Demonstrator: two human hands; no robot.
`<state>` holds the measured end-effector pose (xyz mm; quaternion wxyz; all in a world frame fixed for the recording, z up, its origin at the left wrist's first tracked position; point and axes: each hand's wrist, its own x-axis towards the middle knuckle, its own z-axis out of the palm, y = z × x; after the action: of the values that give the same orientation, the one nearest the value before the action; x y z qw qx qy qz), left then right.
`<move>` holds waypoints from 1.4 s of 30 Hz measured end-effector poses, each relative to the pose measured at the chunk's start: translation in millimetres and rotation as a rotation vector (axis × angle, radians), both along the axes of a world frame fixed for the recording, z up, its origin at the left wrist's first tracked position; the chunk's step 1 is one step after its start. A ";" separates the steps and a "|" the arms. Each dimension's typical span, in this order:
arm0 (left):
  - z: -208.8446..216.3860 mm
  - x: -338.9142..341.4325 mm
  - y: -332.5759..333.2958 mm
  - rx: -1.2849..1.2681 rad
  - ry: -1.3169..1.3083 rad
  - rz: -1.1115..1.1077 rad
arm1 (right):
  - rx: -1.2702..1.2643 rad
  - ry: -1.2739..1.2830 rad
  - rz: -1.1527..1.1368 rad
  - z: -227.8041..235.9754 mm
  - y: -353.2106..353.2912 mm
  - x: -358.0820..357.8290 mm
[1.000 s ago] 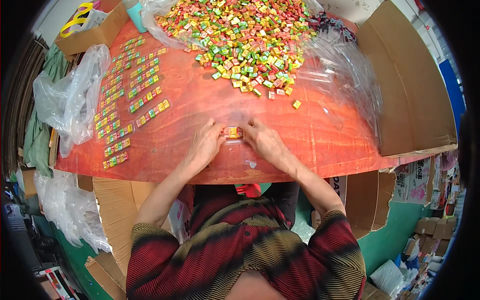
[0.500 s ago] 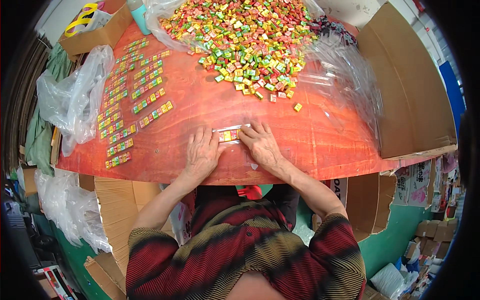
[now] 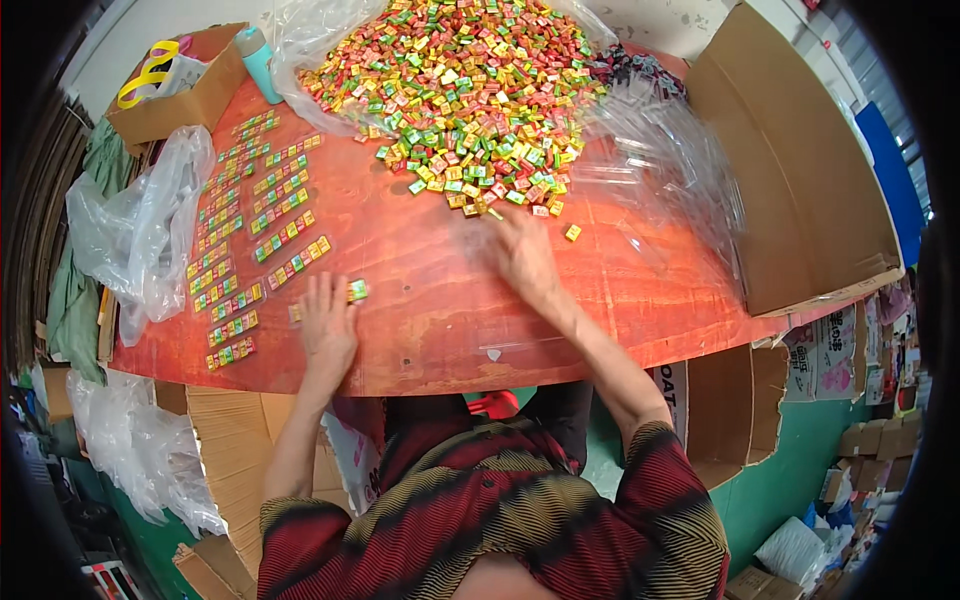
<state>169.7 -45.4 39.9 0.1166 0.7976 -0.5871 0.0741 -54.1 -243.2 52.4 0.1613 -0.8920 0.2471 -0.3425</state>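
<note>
My left hand (image 3: 328, 320) lies with fingers stretched over a short row of small colourful wrapped pieces. One end of this row (image 3: 357, 290) shows beside my fingers; most of it is hidden under the hand. My right hand (image 3: 522, 255) is at the near edge of a big heap of small red, yellow and green wrapped pieces (image 3: 470, 110). Motion smears its fingers, and a yellow piece lies by their tips. On the left of the table, several filled strips (image 3: 285, 235) lie in slanting columns.
The red wooden table (image 3: 430, 340) curves toward me. Clear plastic sleeves (image 3: 670, 170) lie at the right, beside a tall cardboard box (image 3: 800, 170). Crumpled clear bags (image 3: 140, 220) hang at the left edge. A teal bottle (image 3: 259, 65) and an open carton (image 3: 180, 105) stand at the back left.
Both hands were together on a strip at the middle. My left hand has moved left with the row, close to the laid-out strips; my right hand has reached forward to the heap.
</note>
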 end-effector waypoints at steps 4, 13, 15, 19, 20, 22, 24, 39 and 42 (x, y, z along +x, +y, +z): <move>-3.2 15.4 1.9 -0.100 -0.133 0.148 | -0.076 0.155 -0.224 -6.3 -34.1 9.3; 15.2 -38.3 -75.8 -0.226 0.315 -0.180 | -0.059 0.324 0.013 -8.5 -9.3 6.1; 13.7 -42.6 -105.5 -0.229 0.309 -0.207 | -0.111 0.276 0.040 -8.8 -13.9 -8.5; 12.8 -57.4 -139.0 -0.267 0.368 -0.280 | 0.031 -0.004 0.070 4.5 -25.6 -23.5; 13.0 -62.4 -142.6 -0.190 0.395 -0.253 | 0.151 0.029 -0.068 7.1 -28.6 -26.9; 6.5 -69.6 -145.8 -0.185 0.386 -0.252 | 0.239 0.049 -0.231 4.1 -35.4 -27.1; -1.6 -69.0 -146.7 -0.180 0.374 -0.248 | 0.209 0.043 -0.236 5.9 -31.9 -16.4; 3.2 -67.8 -121.0 -0.248 0.608 -0.234 | 0.139 0.045 -0.094 -4.0 -22.5 11.2; 12.4 -62.5 -130.4 -0.145 0.644 -0.245 | 0.088 0.075 -0.222 5.5 -8.3 9.3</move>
<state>107.2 -175.8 52.3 0.3602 0.6933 -0.6048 -0.1543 -44.8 -251.5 57.9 0.1523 -0.8633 0.3649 -0.3136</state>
